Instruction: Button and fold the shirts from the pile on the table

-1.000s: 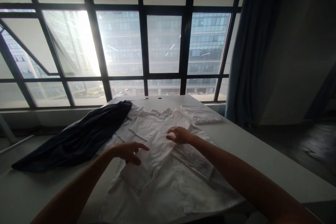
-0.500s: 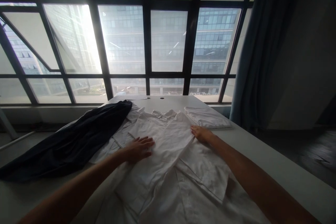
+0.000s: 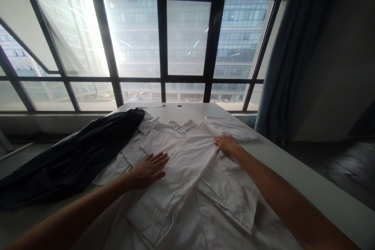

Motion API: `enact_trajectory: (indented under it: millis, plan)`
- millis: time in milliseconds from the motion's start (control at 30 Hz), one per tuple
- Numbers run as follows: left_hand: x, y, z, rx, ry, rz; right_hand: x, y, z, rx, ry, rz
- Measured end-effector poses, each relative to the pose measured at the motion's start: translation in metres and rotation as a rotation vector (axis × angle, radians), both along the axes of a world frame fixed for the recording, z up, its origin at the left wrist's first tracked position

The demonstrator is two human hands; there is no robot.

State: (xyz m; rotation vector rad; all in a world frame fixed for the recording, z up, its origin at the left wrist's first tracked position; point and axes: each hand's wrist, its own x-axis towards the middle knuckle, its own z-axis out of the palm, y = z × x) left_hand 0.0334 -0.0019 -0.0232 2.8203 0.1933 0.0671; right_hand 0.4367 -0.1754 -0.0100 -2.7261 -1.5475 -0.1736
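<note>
— Where's the white shirt [image 3: 187,164]?
— Spread on the surface [image 3: 307,187]. Left hand [image 3: 148,168] lies flat, fingers splayed; right hand [image 3: 227,143] rests at its edge, possibly pinching.
— Risk?
— A careless sweep could rumple the folded sleeve.

Backlit grid window [image 3: 187,39], dark curtain [image 3: 295,50]

Two hands, three white garments [image 3: 187,156], one dark garment [image 3: 82,152]
</note>
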Motion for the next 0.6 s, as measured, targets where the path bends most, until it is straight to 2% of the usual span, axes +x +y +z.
enact_trajectory:
  millis: [67, 167, 233, 333, 400, 467, 600]
  plan:
    - [0.002, 0.004, 0.001, -0.022, -0.012, -0.003, 0.001, -0.001, 0.004, -0.059, -0.046, -0.010]
    - [0.014, 0.019, 0.013, -0.098, -0.052, 0.004, 0.001, 0.011, 0.012, -0.109, -0.078, -0.033]
    - [0.030, 0.034, 0.024, -0.119, -0.121, 0.063, -0.002, 0.029, 0.018, -0.056, -0.074, -0.022]
    - [0.062, 0.064, 0.034, -0.048, -0.175, 0.198, -0.006, 0.064, 0.023, 0.008, -0.020, 0.013]
    - [0.083, 0.086, 0.031, 0.022, -0.132, 0.265, -0.004, 0.085, 0.021, -0.009, 0.030, 0.023]
    - [0.101, 0.109, 0.021, 0.088, -0.088, 0.332, 0.003, 0.100, 0.013, -0.031, 0.065, 0.018]
    - [0.116, 0.145, -0.002, 0.190, -0.037, 0.429, 0.030, 0.111, -0.011, -0.036, 0.140, -0.012]
